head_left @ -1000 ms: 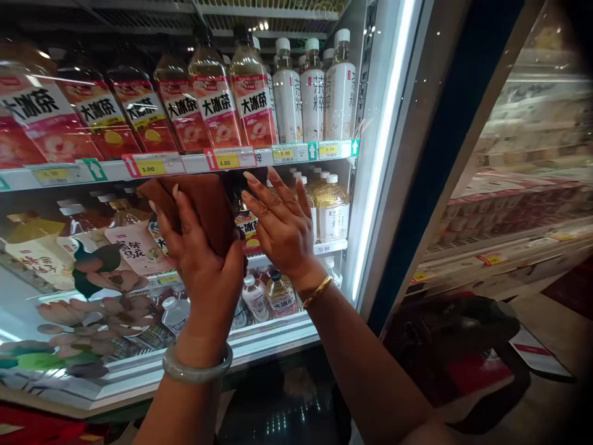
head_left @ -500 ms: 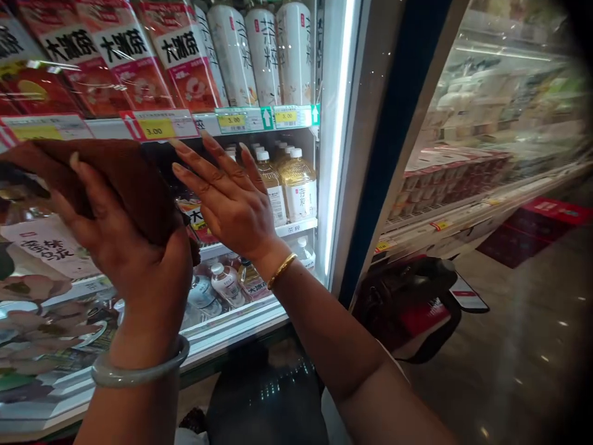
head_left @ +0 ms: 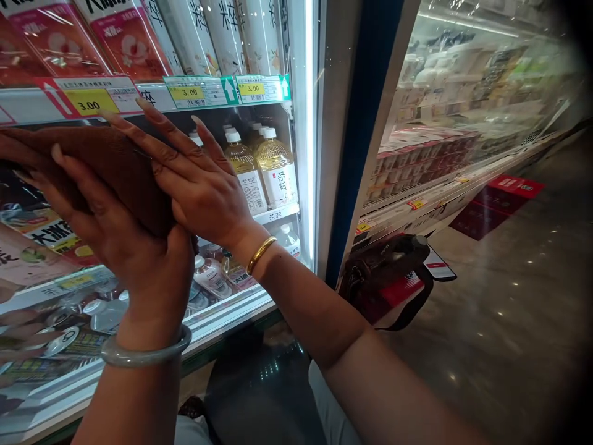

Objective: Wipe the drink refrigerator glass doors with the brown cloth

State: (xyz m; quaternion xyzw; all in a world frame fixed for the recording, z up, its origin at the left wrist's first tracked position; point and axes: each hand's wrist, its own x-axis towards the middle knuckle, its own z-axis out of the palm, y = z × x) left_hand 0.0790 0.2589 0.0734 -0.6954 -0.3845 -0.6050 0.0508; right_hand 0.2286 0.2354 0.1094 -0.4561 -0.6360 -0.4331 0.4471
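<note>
My left hand [head_left: 125, 222], with a grey bangle at its wrist, holds a brown cloth [head_left: 111, 164] against the glass door of a lit drinks cooler. Its fingers lie over the folded cloth and the thumb rests at the cloth's right edge. Close on the right is my right hand [head_left: 201, 191], gold bracelet at the wrist. That hand is open, fingers stretched out towards the upper left, and it overlaps the cloth's right side. Whether its palm touches glass or cloth is hidden. Behind the glass stand bottles of pale yellow drink [head_left: 278, 173].
Red drink cartons [head_left: 132, 46] and white bottles [head_left: 194, 37] fill the upper shelf, above price tags [head_left: 189, 93]. A dark door frame [head_left: 356, 142] borders the glass. Further right are a black bag [head_left: 384, 272], another chilled display [head_left: 430, 154] and a red-and-dark panel [head_left: 498, 207].
My right hand has moved left, up against the cloth and my left hand. The view has shifted, so the shelves and price tags sit further left and higher.
</note>
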